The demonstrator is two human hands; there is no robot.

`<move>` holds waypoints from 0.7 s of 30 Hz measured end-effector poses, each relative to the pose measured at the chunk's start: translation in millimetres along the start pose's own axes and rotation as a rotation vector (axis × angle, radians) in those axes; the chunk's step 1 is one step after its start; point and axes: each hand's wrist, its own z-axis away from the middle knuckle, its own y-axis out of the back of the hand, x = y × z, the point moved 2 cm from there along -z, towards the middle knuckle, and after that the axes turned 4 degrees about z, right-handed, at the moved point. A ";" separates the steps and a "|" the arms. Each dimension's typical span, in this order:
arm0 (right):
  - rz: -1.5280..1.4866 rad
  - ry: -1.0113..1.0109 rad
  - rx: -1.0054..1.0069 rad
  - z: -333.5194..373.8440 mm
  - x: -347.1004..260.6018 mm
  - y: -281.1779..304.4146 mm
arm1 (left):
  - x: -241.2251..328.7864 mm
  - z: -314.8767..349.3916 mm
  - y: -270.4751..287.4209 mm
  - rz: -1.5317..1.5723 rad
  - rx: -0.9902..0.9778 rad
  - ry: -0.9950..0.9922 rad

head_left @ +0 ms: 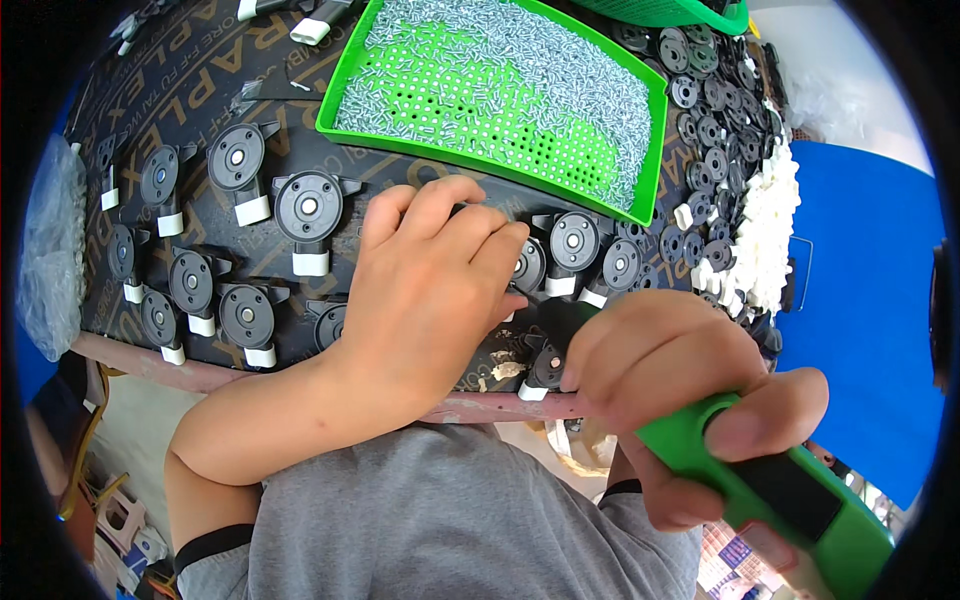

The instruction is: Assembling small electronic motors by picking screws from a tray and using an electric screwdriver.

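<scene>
My right hand (670, 370) grips a green and black power screwdriver (850, 545). Its dark nose (562, 318) points left toward my left hand. Curled fingers of my left hand (430, 250) hold a black disc assembly (528, 265) down on the table, and the hand hides most of it. Just right of it lie similar assemblies, each a round black disc with a pale centre and a white end: one (575, 242) upper, one (622, 265) beside it. Another assembly (547, 368) lies near the table edge, below the tool's nose.
Several like assemblies (308, 207) stand in rows at left. A green perforated tray (490, 165) full of small silver screws lies behind my hands. Loose black discs (715, 165) and white pieces (760, 240) are heaped at right. The pinkish table edge (190, 366) runs before me.
</scene>
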 end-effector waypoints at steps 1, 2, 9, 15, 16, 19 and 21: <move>0.000 0.002 -0.001 -0.7 0.2 -0.2 | 0.4 -0.3 0.3 -0.001 0.002 0.000; -0.008 -0.009 -0.012 -1.4 0.9 -0.9 | 1.4 -0.7 0.9 -0.012 0.016 -0.014; 0.019 0.039 0.108 0.8 -2.0 -1.1 | 2.0 -1.0 0.8 -0.025 -0.005 -0.019; 0.112 0.049 0.599 -10.8 8.2 35.9 | 4.0 -6.7 3.4 -0.173 0.096 -0.009; 0.193 0.058 0.601 -14.2 25.7 41.1 | 4.6 -7.4 6.6 -0.166 0.077 -0.004; 0.261 -0.023 0.582 -17.6 52.9 43.0 | 6.0 -6.8 11.2 -0.182 0.096 -0.014; 0.291 -0.023 0.577 -19.0 55.6 43.8 | 7.0 -8.6 13.9 -0.189 0.101 -0.020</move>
